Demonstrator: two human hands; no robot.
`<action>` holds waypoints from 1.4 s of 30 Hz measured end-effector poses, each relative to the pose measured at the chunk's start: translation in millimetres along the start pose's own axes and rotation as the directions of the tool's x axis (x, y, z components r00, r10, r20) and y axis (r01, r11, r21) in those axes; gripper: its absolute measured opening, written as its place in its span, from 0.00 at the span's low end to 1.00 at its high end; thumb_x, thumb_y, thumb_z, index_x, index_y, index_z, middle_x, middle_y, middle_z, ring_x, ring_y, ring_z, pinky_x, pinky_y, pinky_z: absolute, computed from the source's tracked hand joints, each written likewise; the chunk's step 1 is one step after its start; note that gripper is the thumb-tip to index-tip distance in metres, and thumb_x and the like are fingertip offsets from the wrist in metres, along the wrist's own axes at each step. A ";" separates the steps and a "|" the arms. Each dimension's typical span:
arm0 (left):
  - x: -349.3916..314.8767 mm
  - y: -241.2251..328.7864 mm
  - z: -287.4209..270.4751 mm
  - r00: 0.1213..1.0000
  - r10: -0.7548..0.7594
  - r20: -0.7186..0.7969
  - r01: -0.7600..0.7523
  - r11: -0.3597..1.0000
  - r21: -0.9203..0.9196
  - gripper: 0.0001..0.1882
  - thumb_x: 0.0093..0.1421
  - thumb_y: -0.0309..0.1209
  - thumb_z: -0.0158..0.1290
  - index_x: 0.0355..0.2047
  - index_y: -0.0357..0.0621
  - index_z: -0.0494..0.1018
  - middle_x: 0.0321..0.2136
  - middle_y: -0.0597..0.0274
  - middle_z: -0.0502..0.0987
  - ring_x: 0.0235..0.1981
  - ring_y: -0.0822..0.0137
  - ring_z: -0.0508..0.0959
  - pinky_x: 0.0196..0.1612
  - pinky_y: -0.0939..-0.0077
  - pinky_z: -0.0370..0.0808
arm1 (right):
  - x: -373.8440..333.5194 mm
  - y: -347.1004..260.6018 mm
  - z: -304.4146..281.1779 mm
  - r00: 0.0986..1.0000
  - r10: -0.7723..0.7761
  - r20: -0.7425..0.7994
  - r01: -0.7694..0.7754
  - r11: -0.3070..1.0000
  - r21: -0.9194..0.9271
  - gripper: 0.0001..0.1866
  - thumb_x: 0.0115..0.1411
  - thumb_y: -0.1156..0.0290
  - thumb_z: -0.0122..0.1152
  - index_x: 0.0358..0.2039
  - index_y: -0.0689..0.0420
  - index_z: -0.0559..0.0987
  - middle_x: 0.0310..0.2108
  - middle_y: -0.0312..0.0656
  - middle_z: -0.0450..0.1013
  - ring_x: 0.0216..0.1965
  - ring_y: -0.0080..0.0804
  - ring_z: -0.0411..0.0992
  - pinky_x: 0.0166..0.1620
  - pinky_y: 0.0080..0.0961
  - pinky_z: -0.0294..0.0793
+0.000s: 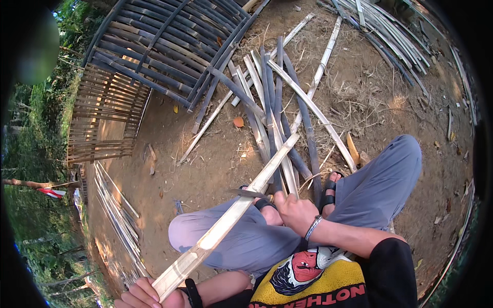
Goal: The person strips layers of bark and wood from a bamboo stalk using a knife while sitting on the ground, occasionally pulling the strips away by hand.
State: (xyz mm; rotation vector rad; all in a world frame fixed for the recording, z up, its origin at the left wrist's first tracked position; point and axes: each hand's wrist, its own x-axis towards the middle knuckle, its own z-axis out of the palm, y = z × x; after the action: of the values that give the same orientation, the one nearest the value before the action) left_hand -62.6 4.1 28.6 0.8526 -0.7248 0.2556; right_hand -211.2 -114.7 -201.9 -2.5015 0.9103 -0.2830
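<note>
Running diagonally from lower left to upper centre: one pale bamboo strip (222, 226), near end clasped in the closed left hand (145, 296), midlength crossed by a dark knife (249, 194) gripped in the nearer, fisted right hand (297, 211), just rightward.

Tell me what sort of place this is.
Probably an outdoor yard for working bamboo: a knife crosses a split strip, dark poles lie on bare dirt, and green trees stand off to the left.
</note>
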 end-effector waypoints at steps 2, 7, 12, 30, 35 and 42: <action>-1.3 -3.0 4.2 0.997 0.033 -0.071 -0.027 0.995 0.092 0.32 0.59 0.66 0.38 0.13 0.55 0.51 0.07 0.75 0.50 0.06 0.80 0.49 0.11 0.86 0.45 | -8.2 -16.3 -9.5 0.986 0.079 0.146 -0.094 0.991 0.098 0.11 0.63 0.66 0.46 0.37 0.61 0.65 0.17 0.47 0.71 0.16 0.41 0.75 0.15 0.35 0.73; 5.6 -7.8 1.2 0.986 -0.044 0.159 0.044 0.999 0.006 0.30 0.63 0.61 0.36 0.15 0.53 0.50 0.08 0.73 0.51 0.08 0.81 0.51 0.14 0.89 0.48 | -14.4 -40.2 -37.3 0.989 0.057 0.134 -0.110 0.897 0.428 0.15 0.64 0.60 0.47 0.40 0.61 0.63 0.23 0.54 0.71 0.21 0.55 0.73 0.23 0.45 0.73; 27.9 -16.7 18.5 0.966 -0.078 0.247 0.105 0.989 -0.099 0.30 0.62 0.63 0.37 0.16 0.53 0.52 0.08 0.74 0.54 0.07 0.81 0.53 0.13 0.90 0.51 | -5.7 -45.6 -37.6 0.985 0.061 0.164 -0.136 0.856 0.498 0.17 0.63 0.64 0.48 0.45 0.64 0.63 0.42 0.61 0.67 0.30 0.61 0.72 0.29 0.50 0.73; 103.4 -119.1 232.3 0.878 -0.261 0.402 0.345 0.926 -0.151 0.27 0.61 0.50 0.53 0.10 0.52 0.62 0.10 0.78 0.54 0.13 0.82 0.51 0.19 0.81 0.48 | 77.7 10.7 -76.8 0.955 0.265 -0.136 -0.240 0.954 0.178 0.13 0.63 0.68 0.48 0.35 0.67 0.61 0.18 0.63 0.70 0.22 0.65 0.71 0.29 0.54 0.71; 100.5 -117.0 240.2 0.847 -0.274 0.456 0.400 0.892 -0.208 0.27 0.61 0.50 0.53 0.10 0.52 0.63 0.10 0.78 0.59 0.12 0.84 0.55 0.17 0.82 0.49 | 80.3 3.6 -112.8 0.965 0.186 -0.185 -0.158 0.975 0.155 0.14 0.63 0.67 0.48 0.35 0.67 0.61 0.17 0.63 0.70 0.22 0.64 0.71 0.26 0.54 0.71; 96.6 -115.0 237.7 0.844 -0.235 0.482 0.395 0.880 -0.263 0.25 0.61 0.48 0.53 0.11 0.49 0.67 0.10 0.78 0.60 0.12 0.84 0.56 0.16 0.83 0.49 | 65.5 16.6 -82.8 0.970 0.242 -0.032 -0.235 0.960 0.151 0.14 0.62 0.69 0.49 0.37 0.68 0.61 0.19 0.66 0.70 0.22 0.66 0.70 0.28 0.55 0.70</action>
State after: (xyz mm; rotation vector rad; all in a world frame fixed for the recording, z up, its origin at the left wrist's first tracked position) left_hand -50.1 -257.9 129.8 0.6720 -0.9959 -0.3798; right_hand -198.8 -197.4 -135.5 -2.2328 1.1564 -0.3222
